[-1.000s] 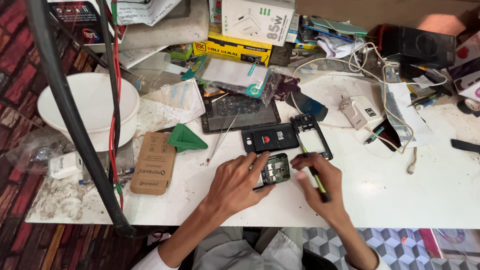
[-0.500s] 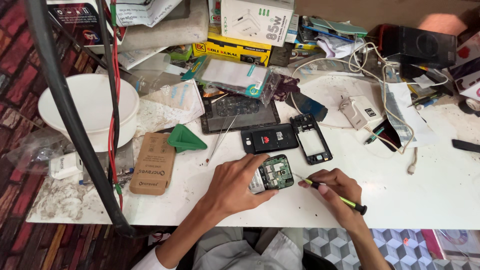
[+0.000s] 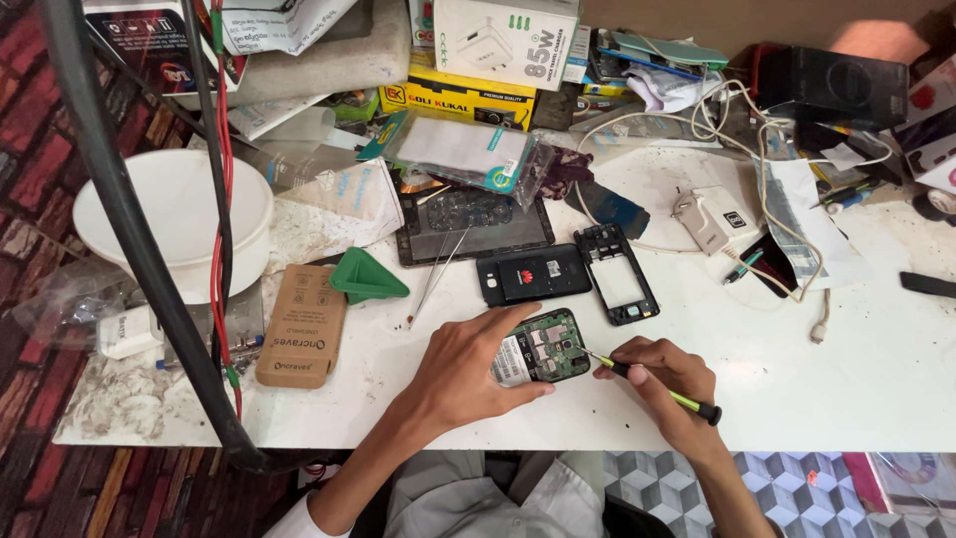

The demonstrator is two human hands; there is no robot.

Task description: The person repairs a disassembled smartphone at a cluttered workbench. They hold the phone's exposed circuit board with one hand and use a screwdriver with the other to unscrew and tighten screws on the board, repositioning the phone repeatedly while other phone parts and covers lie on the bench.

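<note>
So the screwdriver [image 3: 652, 387] has swung around since a second ago. Back then it lay more or less upright along the right side of the board with the tip low; half a second ago it was already tipping over, and now it sits nearly flat, handle trailing off to the right, tip touching the right edge of the green circuit board [image 3: 543, 349]. Looks to me like the hand has re-gripped and is now lined up on a screw or clip at that edge, though the exact spot is too small to tell.

The right hand [image 3: 665, 384] is curled closed around the yellow-green shaft in a pen-style pinch, wrist resting low near the table edge. The left hand [image 3: 468, 371] is closed on the board from its left side, fingers wrapped over the lower left corner, tilting it up a bit off the white tabletop [image 3: 876, 359].

Just beyond the grip lie 2 phone parts side by side: a black back cover [image 3: 533, 274] and an empty black frame [image 3: 617, 271]. Further out past those sits a dark tablet [image 3: 473, 224] with tweezers [image 3: 433, 279] lying across its corner, and left of it a green plastic pry wedge [image 3: 364, 279]. A white charger [image 3: 709, 219] with cables sits off to the far right.
</note>
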